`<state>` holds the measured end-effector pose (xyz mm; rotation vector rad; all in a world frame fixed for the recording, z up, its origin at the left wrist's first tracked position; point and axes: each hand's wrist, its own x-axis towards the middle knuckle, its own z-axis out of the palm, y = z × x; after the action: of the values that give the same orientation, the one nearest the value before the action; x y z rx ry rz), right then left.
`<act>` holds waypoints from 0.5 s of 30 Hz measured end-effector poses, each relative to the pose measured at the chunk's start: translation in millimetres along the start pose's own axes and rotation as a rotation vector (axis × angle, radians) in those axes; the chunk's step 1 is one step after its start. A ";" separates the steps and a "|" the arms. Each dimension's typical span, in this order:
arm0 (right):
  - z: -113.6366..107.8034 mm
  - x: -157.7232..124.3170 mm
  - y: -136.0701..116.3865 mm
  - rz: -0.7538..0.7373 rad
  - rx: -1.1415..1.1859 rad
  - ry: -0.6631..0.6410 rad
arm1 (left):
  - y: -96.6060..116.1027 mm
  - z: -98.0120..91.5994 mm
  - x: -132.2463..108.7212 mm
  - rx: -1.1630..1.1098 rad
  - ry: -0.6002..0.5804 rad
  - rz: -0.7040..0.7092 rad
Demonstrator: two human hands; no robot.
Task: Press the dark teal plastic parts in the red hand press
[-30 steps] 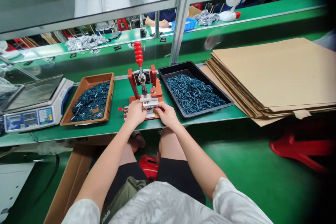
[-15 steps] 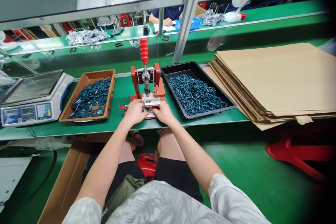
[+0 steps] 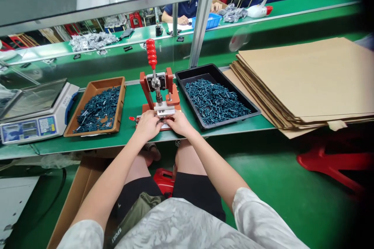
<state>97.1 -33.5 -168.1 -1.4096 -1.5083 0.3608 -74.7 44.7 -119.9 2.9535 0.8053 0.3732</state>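
A small red hand press with a red ribbed lever handle stands on the green bench. My left hand and my right hand meet at the press's white base fixture, fingers curled and pinched together over something too small to make out. A brown tray of dark teal parts lies left of the press. A black tray of the same kind of parts lies to its right.
A digital scale sits at the far left. A stack of cardboard sheets fills the right of the bench. A cardboard box stands on the floor by my left knee. Another person works at the far bench.
My hands have stayed at the press base and drawn slightly closer together. The camera view has shifted a little.
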 end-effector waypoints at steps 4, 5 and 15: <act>-3.7 4.1 -1.8 -0.028 0.013 -0.058 | 3.9 3.0 -1.9 0.023 0.027 -0.003; -3.1 4.0 -2.7 -0.037 -0.004 -0.040 | 4.4 5.2 -2.8 0.011 0.043 -0.011; -0.2 -0.1 -7.6 -0.053 -0.082 0.088 | 7.0 9.7 -10.9 -0.054 0.072 -0.004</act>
<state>92.9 -35.7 -162.2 -1.4281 -1.4997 0.2030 -77.9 33.2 -130.8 2.9034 0.7947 0.4961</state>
